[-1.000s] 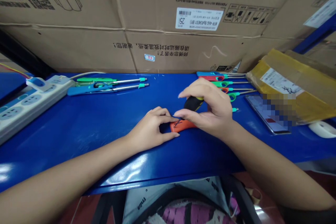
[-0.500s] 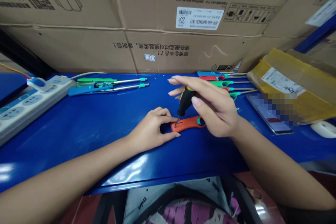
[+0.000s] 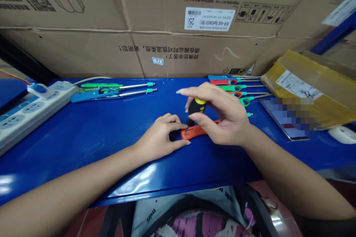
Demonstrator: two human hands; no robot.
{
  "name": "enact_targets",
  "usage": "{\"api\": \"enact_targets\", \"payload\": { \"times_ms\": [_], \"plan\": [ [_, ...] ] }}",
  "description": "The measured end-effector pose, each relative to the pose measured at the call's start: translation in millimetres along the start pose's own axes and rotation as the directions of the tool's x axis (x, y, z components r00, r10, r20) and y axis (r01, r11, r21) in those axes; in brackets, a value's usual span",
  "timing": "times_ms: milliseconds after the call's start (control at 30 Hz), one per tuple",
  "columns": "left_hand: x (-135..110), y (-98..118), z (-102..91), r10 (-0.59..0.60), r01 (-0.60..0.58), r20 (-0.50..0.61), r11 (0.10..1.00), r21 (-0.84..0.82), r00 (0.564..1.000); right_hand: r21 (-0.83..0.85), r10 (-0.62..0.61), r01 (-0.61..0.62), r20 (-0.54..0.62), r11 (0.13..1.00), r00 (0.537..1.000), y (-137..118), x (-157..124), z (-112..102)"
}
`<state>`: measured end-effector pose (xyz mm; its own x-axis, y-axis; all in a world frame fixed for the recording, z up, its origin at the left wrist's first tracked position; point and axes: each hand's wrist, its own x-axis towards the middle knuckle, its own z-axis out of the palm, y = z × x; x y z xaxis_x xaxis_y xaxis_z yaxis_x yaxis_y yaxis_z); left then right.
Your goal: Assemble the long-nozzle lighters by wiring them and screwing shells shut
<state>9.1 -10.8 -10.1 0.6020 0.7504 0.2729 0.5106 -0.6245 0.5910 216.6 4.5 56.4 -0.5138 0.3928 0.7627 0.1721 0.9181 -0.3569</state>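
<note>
An orange long-necked lighter lies flat on the blue tabletop. My left hand pinches its left end between thumb and fingers. In my right hand is a short black and yellow screwdriver, gripped by the handle and held tilted. Its tip meets the upper face of the lighter near the left end. My right hand covers the lighter's right part, while a teal tip shows beyond the hand.
At the left stand a white power strip and blue and green lighters. Several more lighters lie behind my right hand. Further right are a phone, a yellow-taped parcel and a white rounded object. Large cardboard boxes form the back.
My right hand has shifted its fingers on the screwdriver handle, with the thumb now lower and further left. The left hand and lighter stay in place.
</note>
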Motion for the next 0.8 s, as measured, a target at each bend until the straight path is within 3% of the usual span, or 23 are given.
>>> {"api": "enact_targets", "payload": {
  "times_ms": [100,267,333,433,500,633,800],
  "plan": [
    [0.0,0.5,0.1,0.003,-0.003,-0.001,1.000,0.008,1.000,-0.125,-0.091,0.080,-0.087,0.989,0.992,2.9,0.3,0.1],
    [0.6,1.3,-1.0,0.007,-0.007,0.000,1.000,0.001,1.000,0.030,0.012,-0.014,0.048,0.999,0.999,-0.4,1.2,0.2],
    [0.2,0.6,-1.0,0.008,-0.008,-0.003,1.000,-0.002,1.000,0.062,0.025,-0.024,-0.019,0.998,0.999,-0.5,0.5,2.4],
    [-0.6,-0.4,-0.5,0.009,-0.008,-0.008,1.000,0.013,1.000,-0.030,-0.056,0.052,-0.145,0.998,0.988,1.9,-0.6,5.0],
    [-0.7,-0.3,-0.3,0.004,-0.004,-0.008,1.000,0.021,1.000,-0.082,-0.103,0.094,-0.107,0.992,0.989,2.5,-0.7,4.7],
    [-0.1,0.8,-0.6,-0.002,0.002,-0.002,1.000,0.010,1.000,0.015,-0.020,0.020,0.037,1.000,0.999,-0.1,0.1,1.8],
    [-0.4,0.2,-0.9,0.000,0.000,0.001,1.000,0.027,1.000,-0.098,-0.063,0.052,-0.110,0.994,0.992,-0.2,1.0,1.1]
  ]
}}
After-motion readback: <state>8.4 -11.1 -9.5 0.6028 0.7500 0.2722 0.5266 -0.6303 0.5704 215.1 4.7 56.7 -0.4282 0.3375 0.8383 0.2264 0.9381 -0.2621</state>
